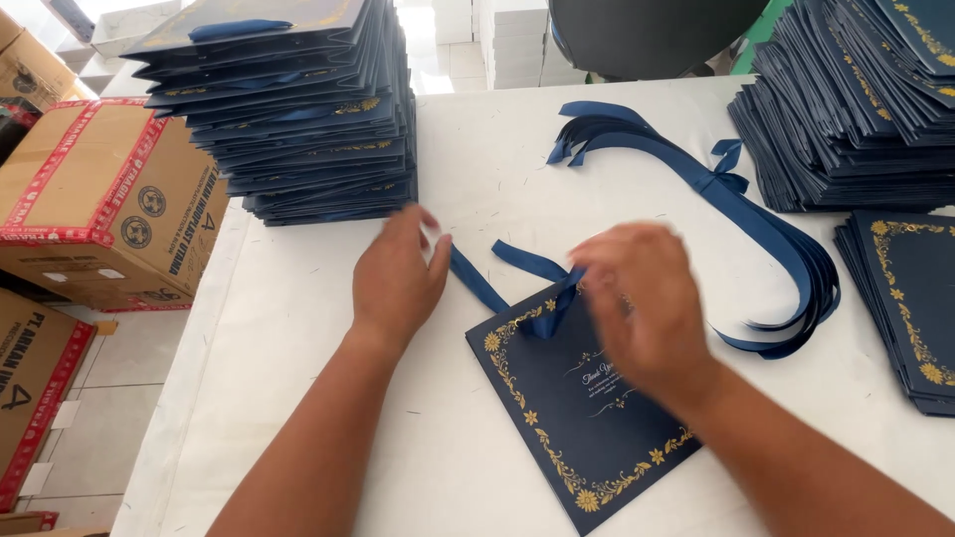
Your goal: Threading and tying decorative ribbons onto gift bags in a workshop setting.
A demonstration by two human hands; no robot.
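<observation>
Two bare forearms reach in from the near edge of the white worktop (328,467), angling toward each other over a flat dark blue bag (577,408) with a gold floral border. The bag lies tilted near the middle of the worktop, one corner pointing at the near edge. The right hand (642,303) hovers palm down over the bag's upper edge, fingers curled and blurred; it seems to pinch the blue ribbon (527,264) where that meets the bag, though I cannot tell how firm the grip is. The left hand (398,273) sits just left of the bag, back upward and wrist straight, thumb and fingers closed on the other end of the same ribbon, which runs taut from it down to the bag's top edge.

Just beyond the right hand, a bundle of long blue ribbons (786,249) loops across the worktop, knotted together near its far end. At the right edge lies a low pile of the same bags (910,298), and behind it, in the far right corner, a much taller stack (856,109). In the far left corner stands another tall stack of bags (298,109). Off the worktop's left edge, cardboard boxes (99,199) with red tape rest on the tiled floor.
</observation>
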